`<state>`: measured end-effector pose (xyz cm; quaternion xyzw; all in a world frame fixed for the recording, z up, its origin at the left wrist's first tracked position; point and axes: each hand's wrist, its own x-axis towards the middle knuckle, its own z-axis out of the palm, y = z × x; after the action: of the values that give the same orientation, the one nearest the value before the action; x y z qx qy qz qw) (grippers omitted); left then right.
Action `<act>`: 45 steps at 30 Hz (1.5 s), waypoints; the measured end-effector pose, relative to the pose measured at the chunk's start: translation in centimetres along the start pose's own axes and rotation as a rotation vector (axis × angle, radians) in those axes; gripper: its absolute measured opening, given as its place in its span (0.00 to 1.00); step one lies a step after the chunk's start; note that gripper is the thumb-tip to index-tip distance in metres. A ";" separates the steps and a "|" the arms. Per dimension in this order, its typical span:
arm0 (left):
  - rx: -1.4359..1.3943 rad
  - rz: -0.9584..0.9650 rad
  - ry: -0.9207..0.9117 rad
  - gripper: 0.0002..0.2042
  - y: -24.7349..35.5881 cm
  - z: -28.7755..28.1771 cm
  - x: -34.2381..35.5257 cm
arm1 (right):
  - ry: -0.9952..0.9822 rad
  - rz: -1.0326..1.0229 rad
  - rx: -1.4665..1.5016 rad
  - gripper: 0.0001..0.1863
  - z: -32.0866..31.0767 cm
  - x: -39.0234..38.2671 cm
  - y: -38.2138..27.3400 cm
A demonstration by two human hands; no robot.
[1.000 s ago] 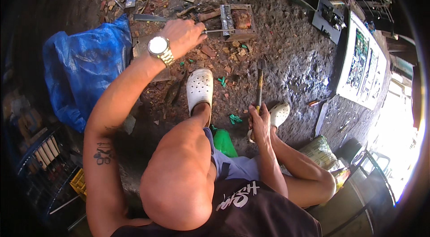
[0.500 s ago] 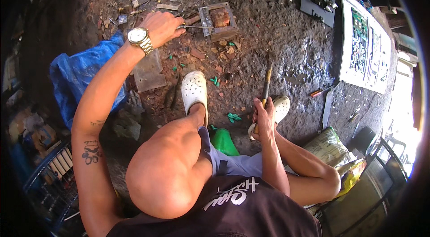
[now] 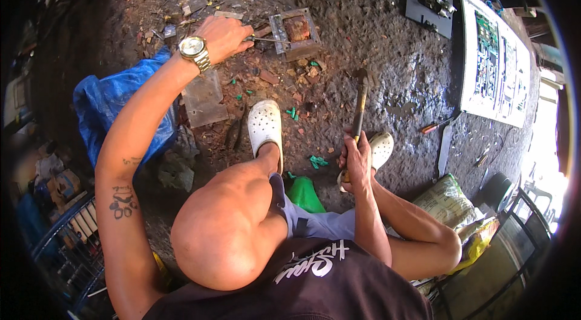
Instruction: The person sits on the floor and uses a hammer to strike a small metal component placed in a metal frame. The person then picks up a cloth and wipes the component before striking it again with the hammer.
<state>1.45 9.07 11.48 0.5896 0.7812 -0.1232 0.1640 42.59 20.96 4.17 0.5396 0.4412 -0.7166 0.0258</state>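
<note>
At the far side, my left hand (image 3: 225, 37) is closed around the handle of a screwdriver (image 3: 266, 40), most of which its fingers hide. The thin shaft points right, its tip at the left side of a block like a transformer (image 3: 302, 51), a squarish metal frame around a coppery-brown core. Lower right, beside my shoe, my right hand (image 3: 357, 156) grips a hammer (image 3: 361, 105) by its worn yellow-and-dark handle. The hammer's head points away from me, apart from the block.
A flat metal plate (image 3: 204, 99) and blue tarp (image 3: 121, 102) lie left. Green scraps (image 3: 318, 162) and brown debris litter the rough ground between my white clogs (image 3: 265, 123). To the right are a white board (image 3: 493, 60), a red-handled tool (image 3: 431, 129) and a dark metal plate (image 3: 428, 5).
The hammer has turned slightly in my right hand, and its head shows more plainly. My left hand keeps the screwdriver at the block; the whole view has shifted a little.
</note>
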 end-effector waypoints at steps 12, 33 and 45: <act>0.159 0.052 -0.058 0.16 -0.9 1.4 0.5 | -0.013 -0.292 0.175 0.12 3.0 -1.7 -6.2; 0.137 -0.023 -0.224 0.15 -1.7 4.8 -2.7 | 0.085 -0.246 0.273 0.09 -0.3 3.5 -7.2; -0.051 -0.070 0.026 0.15 2.5 3.3 -0.4 | 0.228 -0.146 -0.767 0.19 2.0 3.9 8.1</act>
<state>4.29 8.14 8.62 0.5590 0.8064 -0.1011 0.1644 43.58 16.40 -3.77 0.5342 0.7137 -0.4354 0.1251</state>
